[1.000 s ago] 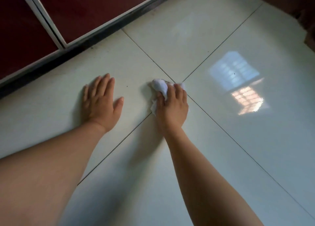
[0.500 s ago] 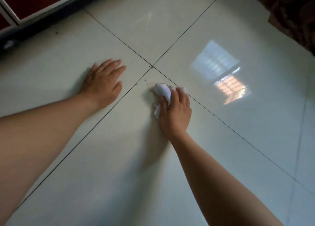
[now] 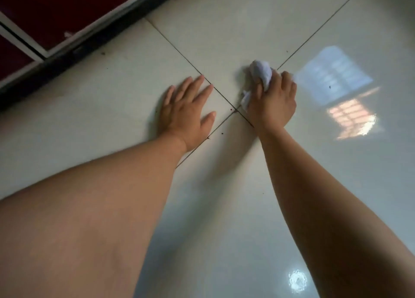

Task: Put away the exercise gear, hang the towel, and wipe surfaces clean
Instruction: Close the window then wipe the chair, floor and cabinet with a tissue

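On the glossy floor, at one o'clock from the grout crossing, the right hand is gripping a wadded white cloth and wiping while the left hand is pressing flat, fingers spread, at nine o'clock, and the wiping is looking unfinished, with dark specks lying nearby.

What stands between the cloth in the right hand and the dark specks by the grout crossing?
Nothing visible does. The right hand grips the white cloth against the floor; the dark specks lie uncovered on it, nearer the wrist. The left hand rests flat beside that path, not across it.
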### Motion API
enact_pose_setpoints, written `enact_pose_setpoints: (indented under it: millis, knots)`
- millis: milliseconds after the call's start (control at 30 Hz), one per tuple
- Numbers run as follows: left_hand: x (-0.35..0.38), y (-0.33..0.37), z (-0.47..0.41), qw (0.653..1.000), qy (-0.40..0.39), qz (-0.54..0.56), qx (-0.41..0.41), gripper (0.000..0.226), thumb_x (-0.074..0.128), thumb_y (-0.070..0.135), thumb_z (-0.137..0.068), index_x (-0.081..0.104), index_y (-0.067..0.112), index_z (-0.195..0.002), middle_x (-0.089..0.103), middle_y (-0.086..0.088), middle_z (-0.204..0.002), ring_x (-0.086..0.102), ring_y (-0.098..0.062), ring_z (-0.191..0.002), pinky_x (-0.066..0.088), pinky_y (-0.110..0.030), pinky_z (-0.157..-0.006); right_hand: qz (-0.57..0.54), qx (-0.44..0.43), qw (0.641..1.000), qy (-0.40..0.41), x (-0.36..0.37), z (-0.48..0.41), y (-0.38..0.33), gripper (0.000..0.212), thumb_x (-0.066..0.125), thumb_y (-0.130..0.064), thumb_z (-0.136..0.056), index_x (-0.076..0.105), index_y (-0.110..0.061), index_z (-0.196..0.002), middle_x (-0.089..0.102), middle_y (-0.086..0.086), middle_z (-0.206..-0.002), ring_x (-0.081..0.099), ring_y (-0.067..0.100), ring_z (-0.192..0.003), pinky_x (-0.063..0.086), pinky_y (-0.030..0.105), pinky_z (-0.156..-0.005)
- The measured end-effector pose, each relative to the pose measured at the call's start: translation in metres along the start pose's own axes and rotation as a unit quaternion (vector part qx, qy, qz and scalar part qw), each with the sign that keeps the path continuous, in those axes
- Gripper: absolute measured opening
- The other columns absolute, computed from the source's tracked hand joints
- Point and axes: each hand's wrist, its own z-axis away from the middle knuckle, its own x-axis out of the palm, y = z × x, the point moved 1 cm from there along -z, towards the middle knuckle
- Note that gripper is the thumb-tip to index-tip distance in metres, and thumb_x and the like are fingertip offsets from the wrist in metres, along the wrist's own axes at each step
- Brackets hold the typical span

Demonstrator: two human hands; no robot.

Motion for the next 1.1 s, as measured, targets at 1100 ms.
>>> enact_pose_setpoints:
  millis: [1100]
  knots:
    - [0.005,-0.003,-0.003,0.999,0.029,0.008,-0.014,0.07,0.038,0.044,-0.081,0.033,0.014,-0.144,0.027,-0.001,-0.154,0.023,-0.015,-0.141,0.011,-0.035,-0.114,-0.058,-0.21,0.976,-0.032,0.008,0.022,-0.033,0.043,0.052,-0.037,-0.09,0.054,-0.02,-0.129,0.052,0.007,-0.131,0.044,0.028,-0.123,0.032,0.03,-0.098]
